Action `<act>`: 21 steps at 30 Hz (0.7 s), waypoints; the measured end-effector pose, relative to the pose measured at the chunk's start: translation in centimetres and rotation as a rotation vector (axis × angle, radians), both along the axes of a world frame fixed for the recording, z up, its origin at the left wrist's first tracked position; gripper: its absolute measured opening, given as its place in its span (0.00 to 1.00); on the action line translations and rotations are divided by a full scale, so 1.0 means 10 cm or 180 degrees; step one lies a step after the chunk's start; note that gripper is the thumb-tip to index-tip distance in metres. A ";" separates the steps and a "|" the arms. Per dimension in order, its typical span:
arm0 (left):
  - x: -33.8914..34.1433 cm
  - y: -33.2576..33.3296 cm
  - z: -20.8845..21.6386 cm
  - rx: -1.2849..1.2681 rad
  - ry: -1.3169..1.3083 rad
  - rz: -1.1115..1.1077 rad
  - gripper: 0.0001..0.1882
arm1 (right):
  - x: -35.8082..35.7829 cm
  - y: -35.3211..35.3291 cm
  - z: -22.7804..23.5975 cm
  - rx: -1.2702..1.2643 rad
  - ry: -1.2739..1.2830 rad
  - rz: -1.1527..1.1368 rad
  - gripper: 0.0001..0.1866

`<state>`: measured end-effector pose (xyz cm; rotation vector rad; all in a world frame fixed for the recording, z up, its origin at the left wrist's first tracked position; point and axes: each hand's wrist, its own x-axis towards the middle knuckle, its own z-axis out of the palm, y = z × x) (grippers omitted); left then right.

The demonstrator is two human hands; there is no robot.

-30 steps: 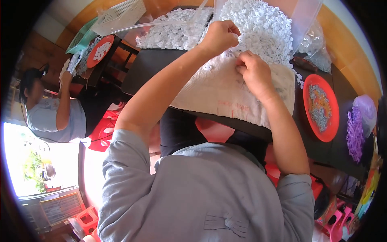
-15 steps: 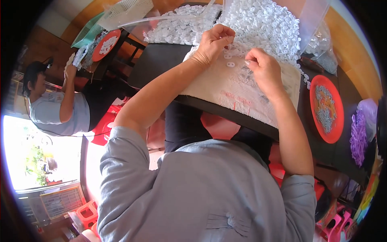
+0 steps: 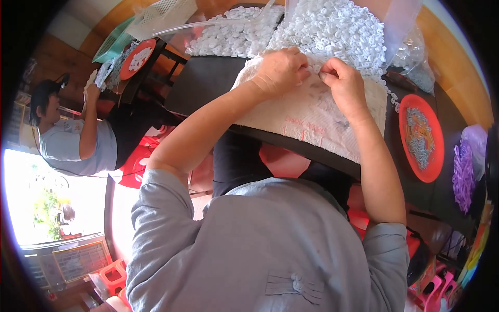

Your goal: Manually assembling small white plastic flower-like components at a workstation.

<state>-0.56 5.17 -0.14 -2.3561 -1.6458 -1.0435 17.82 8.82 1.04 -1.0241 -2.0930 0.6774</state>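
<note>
R red plate [image 3: 437,140] has grey bits [image 3: 418,148], far-L red dish [image 3: 126,72] white pcs [image 3: 139,59]. My L hand [image 3: 283,73] is lower over cloth [image 3: 312,112] than b4; can't tell if it or R hand [image 3: 344,86] grips anything.

I sit in what looks like a workshop: heaped white pieces [image 3: 335,31], a parts plate [image 3: 438,139], a co-worker [image 3: 78,143].

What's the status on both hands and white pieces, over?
Left hand over the cloth, fingers curled. Right hand close by, pinching posture. White pieces heaped just beyond both hands. Hands hide anything held.
</note>
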 end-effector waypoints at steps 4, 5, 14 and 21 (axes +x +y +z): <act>-0.12 -0.01 0.08 -0.0719 -0.0355 -0.0130 0.05 | 0.01 0.02 -0.01 -0.0107 0.0155 -0.0009 0.05; -0.13 -0.02 0.07 -0.0608 -0.0340 -0.0084 0.05 | 0.01 0.02 -0.01 -0.0133 0.0159 -0.0004 0.05; 0.09 0.06 0.05 -0.0213 0.0007 0.0185 0.06 | -0.01 0.03 -0.05 -0.0219 0.0470 -0.0011 0.04; 0.14 0.12 0.03 -0.0149 -0.0367 0.0435 0.07 | 0.03 0.09 -0.06 -0.0229 0.0692 -0.0132 0.05</act>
